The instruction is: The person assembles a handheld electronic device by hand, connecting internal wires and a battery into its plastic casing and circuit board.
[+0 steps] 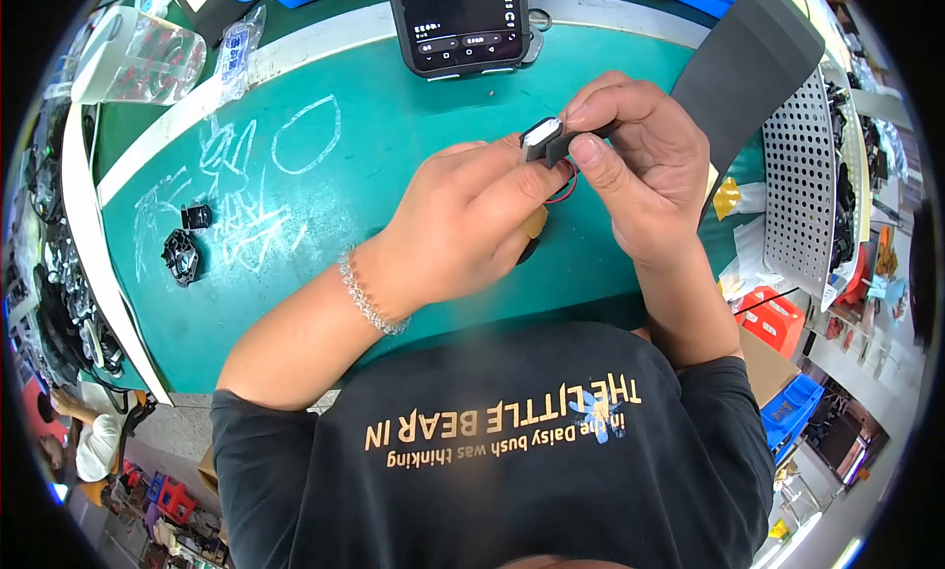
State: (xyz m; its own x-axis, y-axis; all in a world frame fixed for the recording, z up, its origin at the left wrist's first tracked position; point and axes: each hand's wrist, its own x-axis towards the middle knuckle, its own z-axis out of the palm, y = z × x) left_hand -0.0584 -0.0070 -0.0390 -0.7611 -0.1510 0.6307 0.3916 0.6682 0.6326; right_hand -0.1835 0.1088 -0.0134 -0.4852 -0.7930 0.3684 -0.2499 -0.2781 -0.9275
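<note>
My left hand [458, 220] is closed around a small flat block [540, 137], white on its face with a silver edge, like a battery pack. A thin red wire [564, 194] curls out beneath it. My right hand [650, 160] pinches a thin black strip [561, 152] between thumb and forefinger, right against the block's side. Whether the strip is stuck to the block I cannot tell. Under my left fingers shows a yellowish and black piece [533, 232], mostly hidden. Both hands are raised above the green work surface [325, 210].
Two black plastic parts [181, 257] lie at the left among chalk marks. A phone [463, 32] stands at the back. Black sheet material [753, 62] and a perforated metal tray [795, 175] are at the right. A clear plastic container [157, 62] and a plastic bag [234, 59] sit back left.
</note>
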